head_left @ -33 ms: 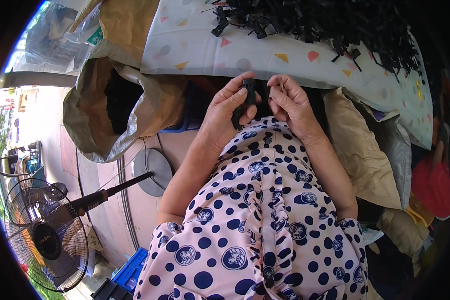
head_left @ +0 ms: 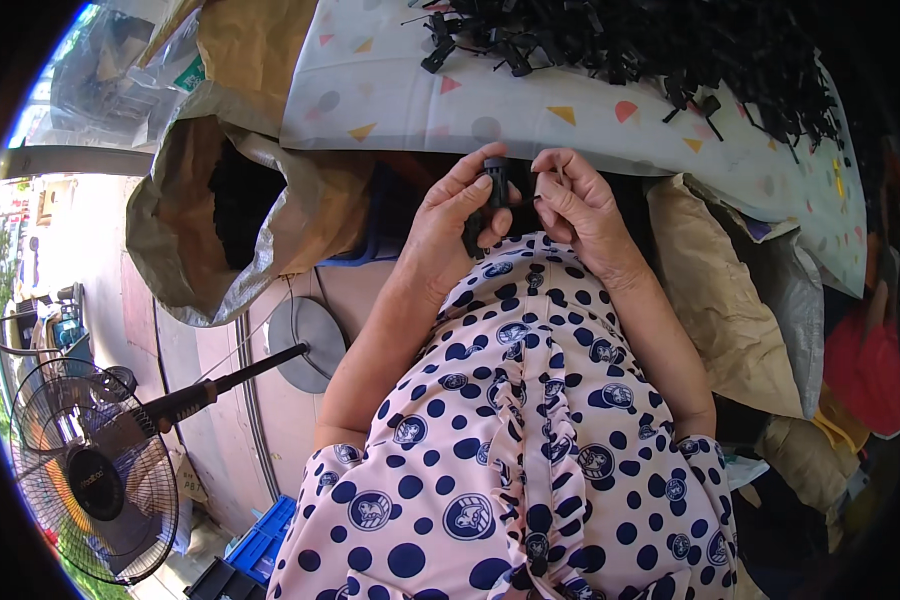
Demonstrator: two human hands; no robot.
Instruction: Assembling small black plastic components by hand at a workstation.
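Note:
My left hand (head_left: 455, 210) is closed around a black ribbed plastic piece (head_left: 498, 180), roughly cylindrical with a wider cap-like end pointing up. Its lower part runs down behind my fingers. Just to the right, my right hand (head_left: 582, 208) has thumb and fingers pinched together. What they grip is mostly hidden and too small to name. The two hands are a small gap apart, over my lap in front of the table edge. Beyond them, many small black plastic parts (head_left: 630, 40) lie heaped on a pale patterned tablecloth (head_left: 400, 95).
An open sack (head_left: 260, 215) with dark contents stands to the left of my arm. Brown paper sacking (head_left: 720, 290) hangs at the right. A standing fan (head_left: 95, 480) with a round base (head_left: 307, 345) and a blue crate (head_left: 263, 537) are at the lower left.

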